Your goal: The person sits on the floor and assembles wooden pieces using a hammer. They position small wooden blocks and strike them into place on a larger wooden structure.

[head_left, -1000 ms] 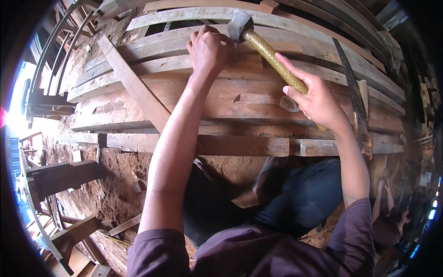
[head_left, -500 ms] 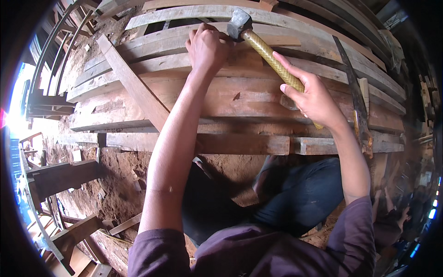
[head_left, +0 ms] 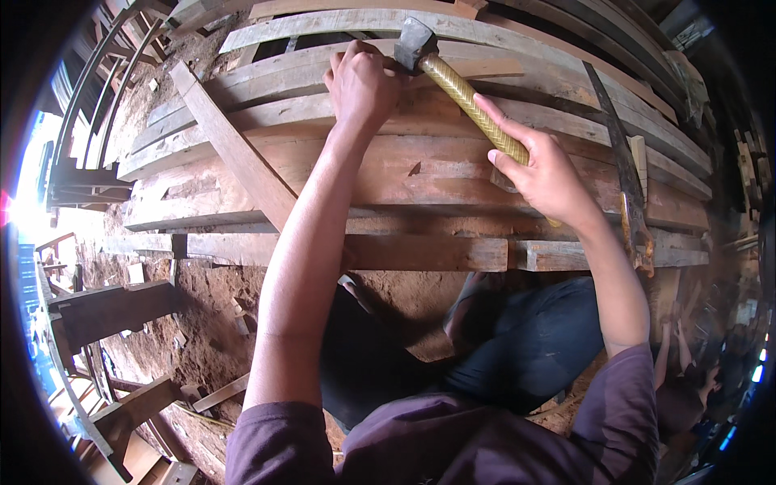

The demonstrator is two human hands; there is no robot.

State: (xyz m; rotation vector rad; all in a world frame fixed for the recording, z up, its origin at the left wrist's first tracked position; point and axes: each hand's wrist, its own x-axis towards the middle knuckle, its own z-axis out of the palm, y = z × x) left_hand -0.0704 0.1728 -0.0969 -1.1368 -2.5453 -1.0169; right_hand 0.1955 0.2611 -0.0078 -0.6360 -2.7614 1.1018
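Observation:
My right hand [head_left: 546, 166] is wrapped round the yellow patterned handle of a hammer [head_left: 462, 93]. The hammer's dark metal head is at the far end, just right of the fingers of my left hand [head_left: 364, 85]. That left hand is closed, its fingers bent down over the planks; whatever it pinches is hidden behind the knuckles. Beneath both hands lies a stack of long wooden planks [head_left: 388, 166]. A thin, loose strip of wood [head_left: 234, 145] lies slantwise across the planks, left of my left forearm.
A handsaw [head_left: 618, 153] lies across the planks on the right. At the left stand wooden frames [head_left: 113, 311] over reddish earth [head_left: 214, 311] strewn with offcuts. Another person [head_left: 683, 388] is at the lower right, partly blurred.
The hammer head has shifted slightly left and down, closer to my left fingers, and my right hand with it. My left hand stays in place. The other person's arms have moved.

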